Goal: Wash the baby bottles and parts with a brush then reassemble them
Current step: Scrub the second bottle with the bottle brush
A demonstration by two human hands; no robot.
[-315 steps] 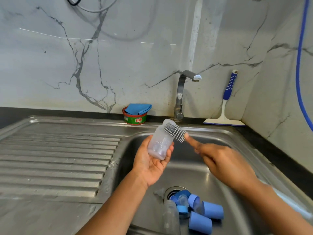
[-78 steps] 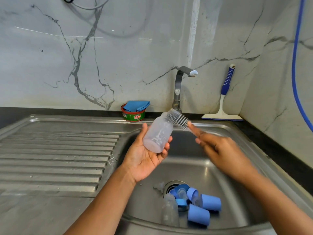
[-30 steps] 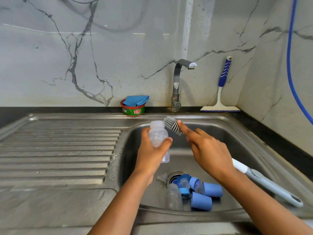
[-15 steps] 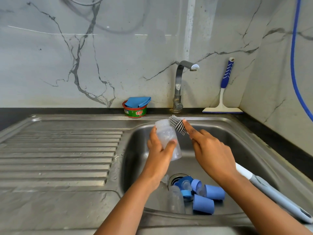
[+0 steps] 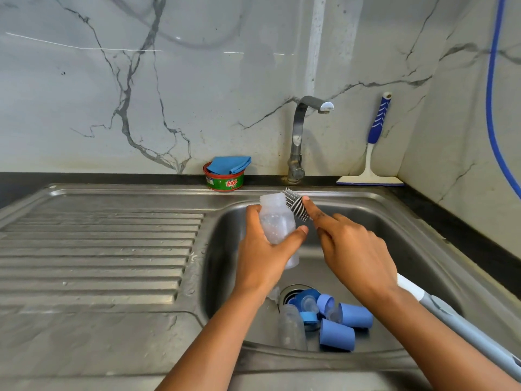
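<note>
Only the head cam to go on here. I'm looking down into a steel sink [image 5: 394, 238], both arms reaching out over the basin.

The left hand [image 5: 265, 249] grips a clear baby bottle [image 5: 275, 221], thumb on one side and fingers wrapped round the other. It's held roughly upright above the basin, mouth up and tipped a bit to the right.

The right hand [image 5: 355, 249] has the brush [image 5: 294, 204], fingers curled on the handle and the index finger laid straight along the neck. The grey bristle head touches the bottle's rim from the right. The long grey-and-white handle sticks out back past the wrist.

Down by the drain [image 5: 290, 292] sits the rest of the pile: a second clear bottle [image 5: 290, 325] lying on its side, two blue caps [image 5: 337, 334] tipped over, plus some smaller blue and clear bits I can't tell apart.

Against the marble wall there's a tap [image 5: 298, 136], a soap tub [image 5: 224, 180] with a blue cloth [image 5: 229, 165] on top, and a squeegee [image 5: 372, 153]. A blue hose [image 5: 492, 94] hangs on the right, and the drainboard [image 5: 98, 244] is on the left.
</note>
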